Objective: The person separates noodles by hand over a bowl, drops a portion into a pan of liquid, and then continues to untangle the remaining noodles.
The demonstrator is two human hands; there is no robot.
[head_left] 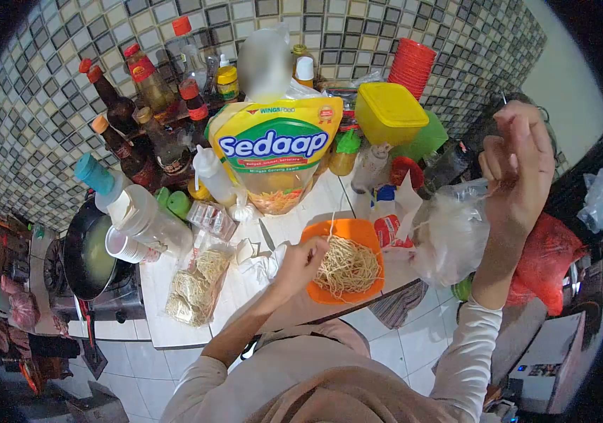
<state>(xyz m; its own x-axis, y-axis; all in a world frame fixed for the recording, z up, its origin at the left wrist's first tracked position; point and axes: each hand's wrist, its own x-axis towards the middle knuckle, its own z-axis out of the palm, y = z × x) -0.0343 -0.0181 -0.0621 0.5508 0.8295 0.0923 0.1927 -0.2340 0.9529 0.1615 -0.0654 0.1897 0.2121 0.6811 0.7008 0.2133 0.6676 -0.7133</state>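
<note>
An orange bowl (344, 227) on the white table holds a heap of thin yellow noodles (348, 268). My left hand (303, 262) is over the bowl's left side, fingers pinched together at the edge of the noodles. From its fingertips a thin pale strand (333, 217) runs upward. My right hand (520, 144) is raised at the right, well away from the bowl, with its fingers curled closed. A thin bright tip shows above those fingers; I cannot tell what it belongs to. A clear bag of noodle cakes (199, 285) lies left of my left hand.
A large yellow Sedaap pouch (273, 151) stands behind the bowl, among several sauce bottles (150, 81). A yellow container (391, 106) is at the back right. The wok (90, 250) sits on the stove at left. A clear plastic bag (449, 236) bulges below my right hand.
</note>
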